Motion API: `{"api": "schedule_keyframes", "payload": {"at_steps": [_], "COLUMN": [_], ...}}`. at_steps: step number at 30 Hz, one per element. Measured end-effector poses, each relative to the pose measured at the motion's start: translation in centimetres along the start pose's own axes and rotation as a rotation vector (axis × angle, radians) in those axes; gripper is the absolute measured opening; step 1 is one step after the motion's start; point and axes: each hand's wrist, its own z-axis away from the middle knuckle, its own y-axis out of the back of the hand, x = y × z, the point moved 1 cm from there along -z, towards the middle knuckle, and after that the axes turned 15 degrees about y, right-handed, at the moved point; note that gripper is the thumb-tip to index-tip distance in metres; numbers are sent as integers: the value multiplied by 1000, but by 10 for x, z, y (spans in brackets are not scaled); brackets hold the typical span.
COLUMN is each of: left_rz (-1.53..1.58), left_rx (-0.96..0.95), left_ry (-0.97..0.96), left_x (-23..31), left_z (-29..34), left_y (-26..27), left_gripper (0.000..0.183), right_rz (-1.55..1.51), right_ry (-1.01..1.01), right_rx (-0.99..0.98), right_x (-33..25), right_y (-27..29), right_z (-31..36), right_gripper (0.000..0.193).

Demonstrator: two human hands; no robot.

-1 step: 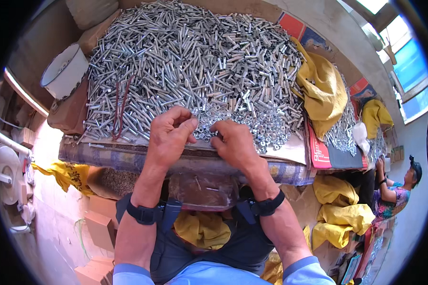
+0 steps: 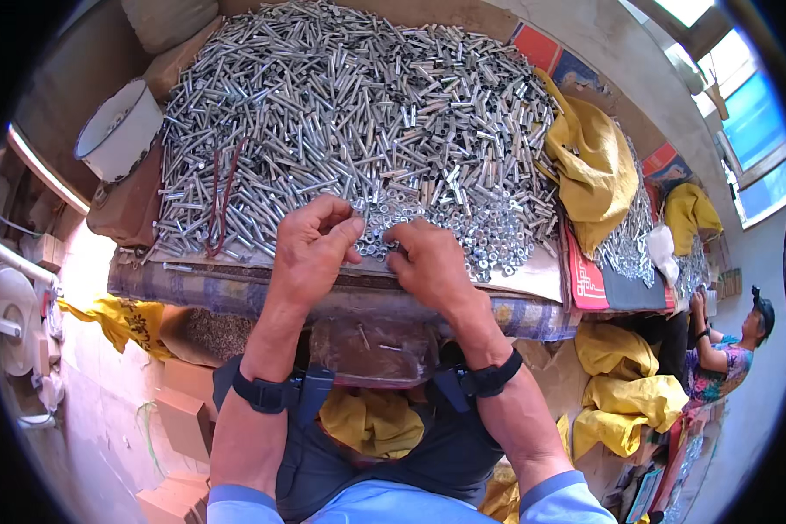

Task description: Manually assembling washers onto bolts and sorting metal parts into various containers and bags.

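A broad heap of silvery metal tubes and bolts [image 2: 323, 113] covers the worktop, with a patch of small nuts [image 2: 498, 240] along its near right edge. My left hand [image 2: 313, 244] is at the near edge of the heap, fingers curled and thumb against the index finger; whatever it may hold is hidden. Over the nuts, my right hand [image 2: 432, 262] has its fingertips bent down and pinched together, and I cannot make out what is in them. Below both hands, a shallow brown tray [image 2: 341, 354] contains a couple of bolts.
A white enamel basin [image 2: 118, 131] stands at the left. To the right, a yellow sack [image 2: 589, 157] lies against the heap, and beyond it is more metal hardware. A person [image 2: 720, 358] works at the far right. Cardboard boxes [image 2: 183, 406] sit on the floor at the left.
My right hand's fingertips have shifted very slightly left. Nothing else visibly differs.
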Motion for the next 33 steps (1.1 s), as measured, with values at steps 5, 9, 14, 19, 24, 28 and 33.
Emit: {"api": "schedule_keyframes", "payload": {"at_steps": [5,9,14,19,24,28,33], "left_rz": [-5,-24,-71,-45,-57,-144,-213], "left_rx": [9,15,17,20,34,-3,-79], "left_ry": [12,35,43,37,32,55,38], "left_x": [1,4,1,-3,-3,-4,-6], "left_z": [2,2,1,2,3,3,4], "left_y": [0,-4,-4,-2,0,-3,-17], "left_gripper": [9,9,9,9,9,11,9], "right_rz": [94,22,-41,80,5,-353,-853], "right_ry": [-42,-69,12,-6,2,-188,-409], "right_rx": [-103,-39,21,-66,-33,120,220], "right_x": [-6,3,6,-4,2,14,4], "right_y": [-1,1,2,-6,-3,12,30], "right_z": [-1,2,1,-1,2,-1,-4], "right_gripper": [11,10,12,14,12,9,10]}}
